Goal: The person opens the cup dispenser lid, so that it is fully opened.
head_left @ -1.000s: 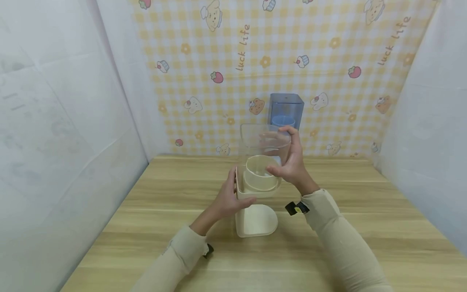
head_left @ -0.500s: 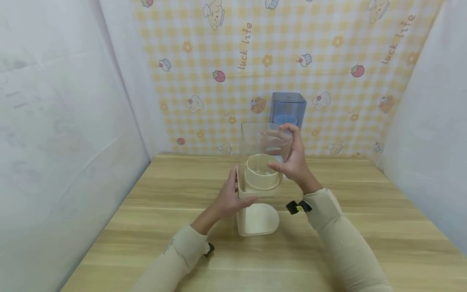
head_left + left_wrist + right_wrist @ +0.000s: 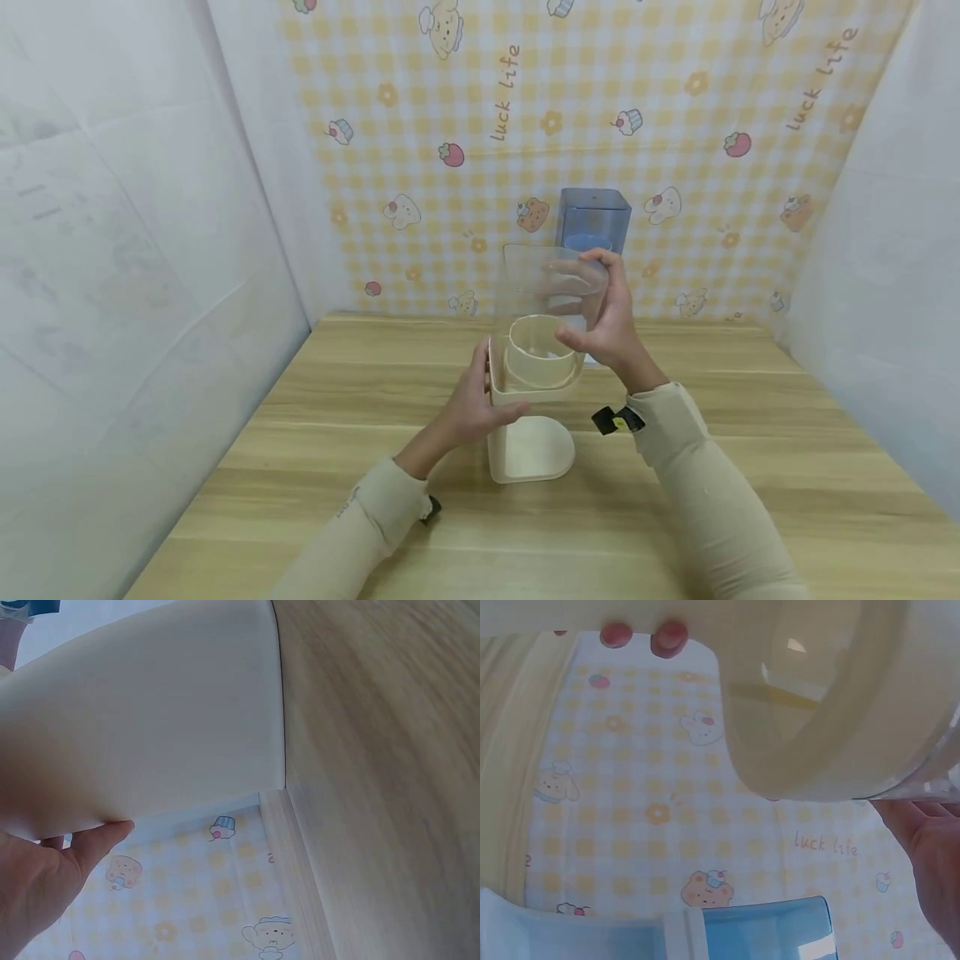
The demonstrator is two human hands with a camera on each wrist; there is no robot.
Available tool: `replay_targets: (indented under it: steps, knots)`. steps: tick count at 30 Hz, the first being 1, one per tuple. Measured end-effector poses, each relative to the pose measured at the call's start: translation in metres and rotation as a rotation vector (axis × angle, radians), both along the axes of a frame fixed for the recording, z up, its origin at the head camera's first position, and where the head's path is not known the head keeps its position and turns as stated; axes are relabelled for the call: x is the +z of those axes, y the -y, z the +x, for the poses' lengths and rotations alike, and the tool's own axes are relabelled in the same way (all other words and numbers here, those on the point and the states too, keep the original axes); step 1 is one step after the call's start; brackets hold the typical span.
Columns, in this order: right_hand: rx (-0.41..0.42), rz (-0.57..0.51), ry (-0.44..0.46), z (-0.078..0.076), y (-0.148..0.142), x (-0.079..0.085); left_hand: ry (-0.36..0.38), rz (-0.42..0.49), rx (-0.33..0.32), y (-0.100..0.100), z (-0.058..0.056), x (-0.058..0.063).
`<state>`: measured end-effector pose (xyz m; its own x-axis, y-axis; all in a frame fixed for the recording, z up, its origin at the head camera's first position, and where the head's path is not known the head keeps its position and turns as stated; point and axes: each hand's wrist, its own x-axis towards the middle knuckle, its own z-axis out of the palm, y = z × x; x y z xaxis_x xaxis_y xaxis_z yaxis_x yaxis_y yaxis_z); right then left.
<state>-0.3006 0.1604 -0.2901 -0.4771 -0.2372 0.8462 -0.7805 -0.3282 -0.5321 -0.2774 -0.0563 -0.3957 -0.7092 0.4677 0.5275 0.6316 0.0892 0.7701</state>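
A cream stand [image 3: 538, 450] with a flat, rounded foot stands upright on the table, a tray-like upper part above the foot. My left hand [image 3: 471, 408] grips that upper part from the left, thumb across its front and fingers round the back; fingertips [image 3: 669, 637] show past its edge in the right wrist view. A clear plastic container [image 3: 517, 279], open at the top, sits in the upper part at a slight tilt. My right hand [image 3: 611, 325] holds its right side, fingers over the far rim and thumb in front. A cream ring [image 3: 542, 371] shows through the clear wall.
Behind the right hand stands a similar unit with a see-through blue container [image 3: 595, 215], partly hidden. A checked cloth [image 3: 420, 242] hangs at the table's back edge. White sheets [image 3: 135, 275] close off both sides of the wooden table [image 3: 360, 392].
The clear container has shifted slightly up and to the right with my right hand, and tilts a little more. My left hand and the stand stay nearly in place.
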Motion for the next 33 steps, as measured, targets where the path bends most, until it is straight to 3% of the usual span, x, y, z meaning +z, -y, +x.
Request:
replay_targets:
  steps: [7,14,21,27,33]
  knots:
    - [0.022,-0.051,-0.002,0.007,-0.007,0.013,0.022,0.017,0.010,-0.001,0.004,-0.002]
    - [0.031,-0.221,0.005,0.015,-0.018,0.020,0.034,0.034,0.045,-0.002,0.006,-0.005]
    - [0.047,-0.349,-0.015,0.030,-0.035,0.024,-0.020,0.033,0.056,-0.004,0.005,-0.006]
    - [-0.035,-0.424,-0.018,0.044,-0.048,0.023,-0.088,0.021,0.071,-0.006,0.005,-0.005]
    - [-0.149,-0.451,-0.042,0.052,-0.059,0.020,-0.081,-0.016,0.099,-0.003,0.008,-0.005]
